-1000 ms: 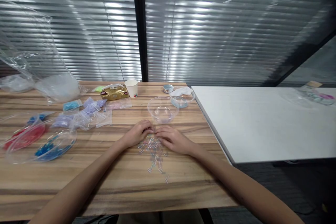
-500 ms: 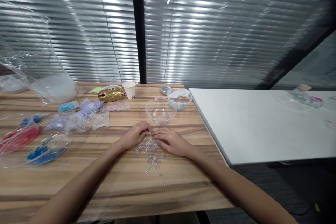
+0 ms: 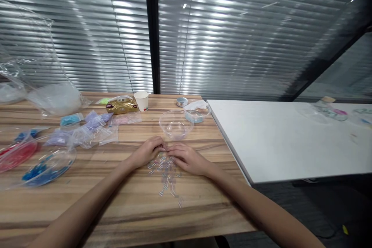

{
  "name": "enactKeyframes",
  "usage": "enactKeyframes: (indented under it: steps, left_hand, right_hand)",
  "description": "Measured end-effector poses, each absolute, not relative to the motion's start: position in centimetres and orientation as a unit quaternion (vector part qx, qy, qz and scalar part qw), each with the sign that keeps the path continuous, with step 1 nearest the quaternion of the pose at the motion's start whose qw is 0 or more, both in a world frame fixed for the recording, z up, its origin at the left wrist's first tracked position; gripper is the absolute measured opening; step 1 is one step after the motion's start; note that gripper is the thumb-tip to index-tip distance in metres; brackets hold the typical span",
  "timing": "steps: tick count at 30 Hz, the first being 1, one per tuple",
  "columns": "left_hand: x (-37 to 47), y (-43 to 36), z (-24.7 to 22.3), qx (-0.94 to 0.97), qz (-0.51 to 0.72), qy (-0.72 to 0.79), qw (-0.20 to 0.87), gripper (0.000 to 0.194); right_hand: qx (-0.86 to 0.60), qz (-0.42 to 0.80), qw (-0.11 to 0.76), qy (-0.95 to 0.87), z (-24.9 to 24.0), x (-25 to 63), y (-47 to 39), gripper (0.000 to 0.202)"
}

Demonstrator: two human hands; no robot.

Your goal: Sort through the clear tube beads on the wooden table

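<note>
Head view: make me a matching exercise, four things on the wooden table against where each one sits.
Things:
1. paper cup
2. empty clear bowl
3. bowl of blue beads
4. loose clear beads

Places:
A. near the table's left edge
B. between the left hand and right hand
C. beside the gold packet, at the back
D. just beyond the fingertips

Pairs: 1-C, 2-D, 3-A, 4-B

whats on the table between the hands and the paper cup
In the head view, a clear plastic bowl sits just beyond the hands, left hand and right hand. Toward the paper cup the wooden table is mostly bare, with small clear bags beside it.
</note>
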State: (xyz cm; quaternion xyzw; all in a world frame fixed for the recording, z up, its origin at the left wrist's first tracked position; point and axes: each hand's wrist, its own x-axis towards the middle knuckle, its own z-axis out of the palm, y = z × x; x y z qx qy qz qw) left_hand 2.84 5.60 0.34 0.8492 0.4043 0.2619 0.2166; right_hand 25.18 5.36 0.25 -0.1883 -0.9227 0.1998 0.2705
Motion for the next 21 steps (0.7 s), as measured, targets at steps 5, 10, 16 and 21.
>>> enactKeyframes:
  steps: [5, 10, 16, 21]
  left_hand:
    - [2.85, 5.58, 0.41, 0.849, 0.262, 0.403, 0.217, 0.014]
    - [2.92, 5.47, 0.56, 0.849, 0.260, 0.406, 0.215, 0.013]
    - [3.00, 5.43, 0.60, 0.848, 0.264, 0.407, 0.212, 0.015]
    - [3.03, 5.37, 0.65, 0.848, 0.264, 0.408, 0.210, 0.015]
  right_hand:
    - [-0.192, 0.198, 0.268, -0.923, 0.33, 25.21, 5.34, 0.024]
    - [-0.188, 0.195, 0.271, -0.924, 0.34, 25.17, 5.36, 0.023]
    - [-0.187, 0.197, 0.273, -0.923, 0.43, 25.20, 5.32, 0.023]
    - [-0.186, 0.204, 0.268, -0.923, 0.47, 25.23, 5.32, 0.024]
